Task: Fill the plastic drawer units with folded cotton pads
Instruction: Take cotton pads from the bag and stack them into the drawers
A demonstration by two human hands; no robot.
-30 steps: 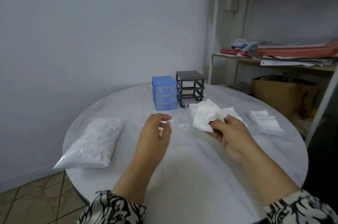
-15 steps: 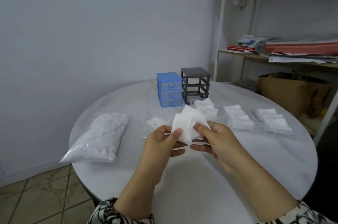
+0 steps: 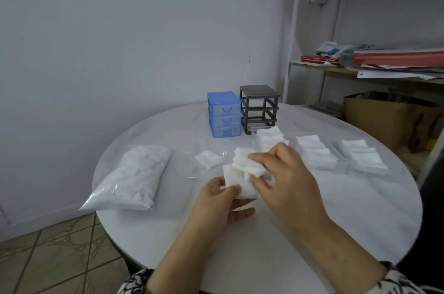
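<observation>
Head view looks down on a round white bench (image 3: 312, 233) where both hands meet over a white cotton pad (image 3: 242, 173) held just above the surface near the middle. The left hand (image 3: 221, 205) pinches the pad's near lower corner between thumb and fingers, and the right hand (image 3: 286, 180) has its fingers curled over the pad's upper right part, clamped on it. The pad is crumpled and partly folded, so its long axis is hard to tell; it seems to run from the near left up toward the far right. Behind the hands stand a blue drawer unit (image 3: 224, 114) with its drawers in and, just beside it on the right, a dark grey drawer frame (image 3: 259, 107); both face the person. Three clear drawers with folded pads (image 3: 314, 152) lie in a row to the right. A full bag of pads (image 3: 134, 178) lies at the left, its long axis running from near left to far right.
</observation>
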